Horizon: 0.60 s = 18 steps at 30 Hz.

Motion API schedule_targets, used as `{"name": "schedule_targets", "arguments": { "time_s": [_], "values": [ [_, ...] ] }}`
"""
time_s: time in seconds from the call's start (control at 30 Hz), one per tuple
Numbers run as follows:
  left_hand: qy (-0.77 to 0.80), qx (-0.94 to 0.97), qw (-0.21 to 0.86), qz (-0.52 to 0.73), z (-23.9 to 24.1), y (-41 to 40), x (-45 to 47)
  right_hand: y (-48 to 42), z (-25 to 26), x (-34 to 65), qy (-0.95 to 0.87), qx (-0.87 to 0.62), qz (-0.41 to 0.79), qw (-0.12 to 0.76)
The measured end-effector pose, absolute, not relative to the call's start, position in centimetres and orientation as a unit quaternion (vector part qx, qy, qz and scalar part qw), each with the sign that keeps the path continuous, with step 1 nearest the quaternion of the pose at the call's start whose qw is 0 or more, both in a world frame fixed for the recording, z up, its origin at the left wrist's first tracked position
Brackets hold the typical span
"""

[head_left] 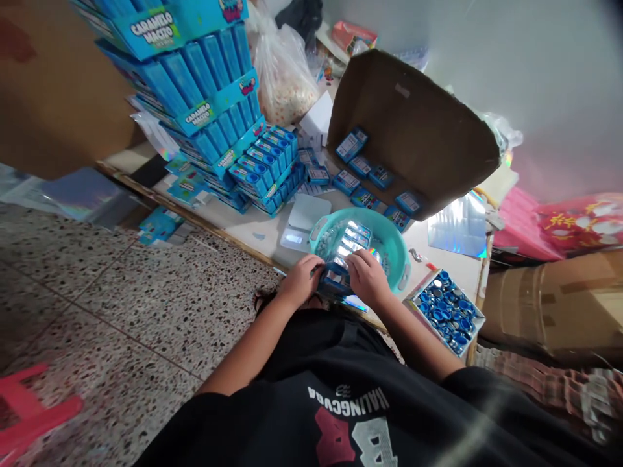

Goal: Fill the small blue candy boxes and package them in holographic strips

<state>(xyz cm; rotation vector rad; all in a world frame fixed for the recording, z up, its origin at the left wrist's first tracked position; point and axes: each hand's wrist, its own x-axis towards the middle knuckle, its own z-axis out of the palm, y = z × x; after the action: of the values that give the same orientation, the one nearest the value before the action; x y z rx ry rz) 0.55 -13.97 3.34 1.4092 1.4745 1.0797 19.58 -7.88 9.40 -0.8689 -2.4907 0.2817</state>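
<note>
A small dark blue box (335,277) sits between my hands at the near rim of a turquoise basin (403,250). My left hand (302,280) has its fingers closed on the box's left side. On the opposite side, my right hand (367,275) curls its fingers over the box's edge, closed on it. What lies under those fingertips is hidden. Inside the basin, a row of shiny silver-faced packs (354,237) rests among small pale pieces (327,245).
A digital scale (304,220) stands left of the basin. Tall stacks of blue candy boxes (204,97) rise behind it. An open cardboard carton (394,123) with several blue boxes lies at the back. A tray of blue caps (445,311) is at right.
</note>
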Motion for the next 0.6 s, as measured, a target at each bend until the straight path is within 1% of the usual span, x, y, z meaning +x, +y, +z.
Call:
{"name": "schedule_targets", "arguments": {
  "time_s": [0.17,0.23,0.33,0.5,0.6],
  "values": [
    [0.588,0.517,0.438,0.442,1.1,-14.3,1.5,-8.0,9.9,19.5,-0.918,-0.32,0.109,0.207],
    [0.588,0.519,0.435,0.443,0.7,-13.8,1.6,-8.0,10.0,19.2,-0.917,-0.33,0.111,0.193],
    [0.597,0.532,0.404,0.445,1.0,-13.3,1.6,-8.2,9.8,18.9,-0.912,-0.344,0.111,0.194],
    [0.565,0.597,0.358,0.441,3.0,-12.7,0.6,-8.4,9.4,18.9,-0.904,-0.346,0.096,0.234],
    [0.557,0.626,0.314,0.446,3.6,-12.6,0.4,-8.3,9.5,18.9,-0.904,-0.339,0.095,0.241]
  ]
}}
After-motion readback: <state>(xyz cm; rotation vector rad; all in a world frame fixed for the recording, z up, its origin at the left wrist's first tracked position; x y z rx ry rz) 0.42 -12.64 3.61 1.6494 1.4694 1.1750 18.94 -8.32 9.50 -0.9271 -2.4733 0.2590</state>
